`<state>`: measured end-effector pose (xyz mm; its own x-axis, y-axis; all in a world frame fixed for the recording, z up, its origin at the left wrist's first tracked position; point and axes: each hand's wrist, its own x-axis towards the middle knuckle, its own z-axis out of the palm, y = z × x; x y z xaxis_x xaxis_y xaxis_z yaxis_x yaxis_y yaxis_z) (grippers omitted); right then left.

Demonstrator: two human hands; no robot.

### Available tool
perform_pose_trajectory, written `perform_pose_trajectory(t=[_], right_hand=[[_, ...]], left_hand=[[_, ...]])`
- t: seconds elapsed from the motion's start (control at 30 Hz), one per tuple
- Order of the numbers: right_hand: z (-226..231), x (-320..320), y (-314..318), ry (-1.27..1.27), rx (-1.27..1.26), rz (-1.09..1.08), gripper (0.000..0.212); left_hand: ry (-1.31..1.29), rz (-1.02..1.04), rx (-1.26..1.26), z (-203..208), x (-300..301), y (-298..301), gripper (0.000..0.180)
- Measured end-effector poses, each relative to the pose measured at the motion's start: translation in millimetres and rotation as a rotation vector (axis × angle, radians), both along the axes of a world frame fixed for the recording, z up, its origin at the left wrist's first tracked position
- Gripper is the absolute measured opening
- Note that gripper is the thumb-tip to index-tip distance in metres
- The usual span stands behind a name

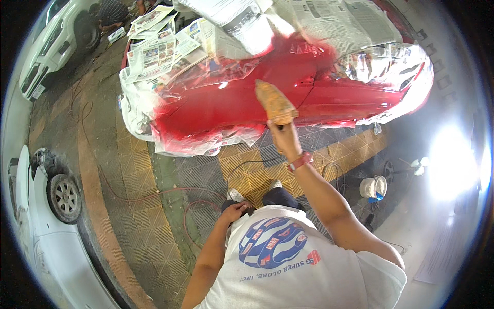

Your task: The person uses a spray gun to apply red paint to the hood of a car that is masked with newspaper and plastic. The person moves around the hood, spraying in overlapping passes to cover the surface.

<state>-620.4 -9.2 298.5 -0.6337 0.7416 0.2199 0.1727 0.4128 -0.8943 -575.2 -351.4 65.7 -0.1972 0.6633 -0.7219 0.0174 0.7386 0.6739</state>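
My right hand (284, 139) is closed around the back end of a dusty yellow-brown tapered tool (275, 102), perhaps a handheld blower; its exact kind is hard to make out. The tool's narrow end points away from me, over the side of a red car body panel (221, 100), and seems apart from it. Glossy red paint covers the panel, and red overspray marks the newspaper masking (229, 26). Low by my waist, my left hand (236, 211) has its fingers curled together at a small dark thing I cannot identify.
A red hose (149, 198) and a dark cord (252, 162) cross the grated floor near my feet. To the right stands a white bucket (373, 187) beside a bright light (453, 162). White vehicles (67, 247) are at left; another person (110, 11) is far left.
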Motion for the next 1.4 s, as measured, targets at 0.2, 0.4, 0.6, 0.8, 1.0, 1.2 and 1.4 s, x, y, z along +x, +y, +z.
perform_pose_trajectory(t=[0.2,0.4,0.6,0.8,1.0,1.2,1.4], right_hand=[[-39,-86,-90,-0.186,-0.099,0.312,0.051],[-45,-107,-126,-0.294,-0.292,0.556,0.059],[-76,-17,-79,-0.004,-0.411,0.341,0.054],[-66,86,28,-0.035,-0.491,-0.213,0.047],[-75,115,79,0.095,-0.581,-0.516,0.026],[-151,97,18,-0.178,-0.482,-0.205,0.032],[-188,-18,-110,-0.142,0.011,0.402,0.044]], left_hand=[[-0.003,0.141,-0.063,12,13,-29,0.055],[-0.01,0.268,-0.063,-2,30,-38,0.055],[0.003,0.23,-0.065,-23,27,-29,0.053],[0.061,0.083,-0.026,-17,12,-9,0.058],[0.057,0.032,0.045,-28,17,-3,0.056],[-0.076,0.131,-0.095,4,21,-10,0.052],[-0.051,0.311,-0.143,13,44,-45,0.055]])
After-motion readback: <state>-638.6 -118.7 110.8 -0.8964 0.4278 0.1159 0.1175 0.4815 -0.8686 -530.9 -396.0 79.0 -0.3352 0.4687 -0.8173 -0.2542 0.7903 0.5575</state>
